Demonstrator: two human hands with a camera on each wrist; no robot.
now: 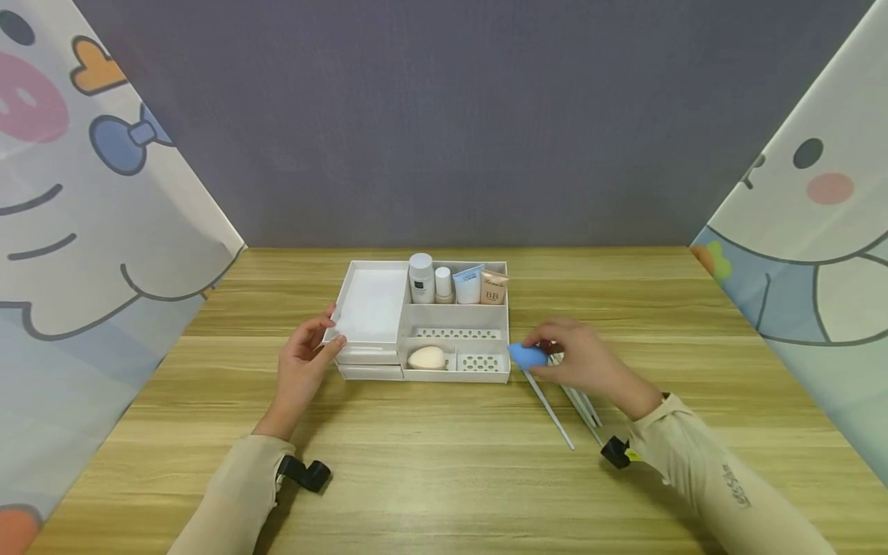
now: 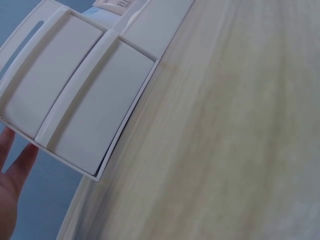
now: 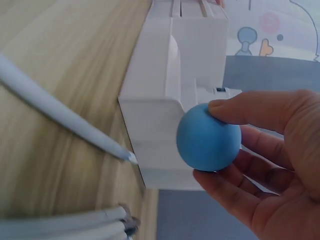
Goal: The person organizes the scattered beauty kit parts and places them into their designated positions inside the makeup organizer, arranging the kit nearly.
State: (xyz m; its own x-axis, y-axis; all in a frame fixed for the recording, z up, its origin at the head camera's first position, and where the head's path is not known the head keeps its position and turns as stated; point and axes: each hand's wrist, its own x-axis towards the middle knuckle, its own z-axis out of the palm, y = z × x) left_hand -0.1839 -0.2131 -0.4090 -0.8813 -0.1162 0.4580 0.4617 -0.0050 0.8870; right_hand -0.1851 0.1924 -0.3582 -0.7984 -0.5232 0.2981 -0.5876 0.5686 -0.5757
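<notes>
A blue makeup sponge is pinched between the thumb and fingers of my right hand, just off the right side of the white organizer. My left hand touches the organizer's left side, fingers straight against its wall; the left wrist view shows fingertips at the edge by the two drawers. In the organizer's front compartment lies a cream makeup sponge. Its back row holds a white bottle, a smaller white-capped bottle, a light blue tube and a beige BB tube.
Several slim white sticks lie on the wooden table under and beside my right hand. One separate stick lies nearer the organizer, slanting toward me. A dark grey panel stands behind the table, with cartoon-printed panels on both sides.
</notes>
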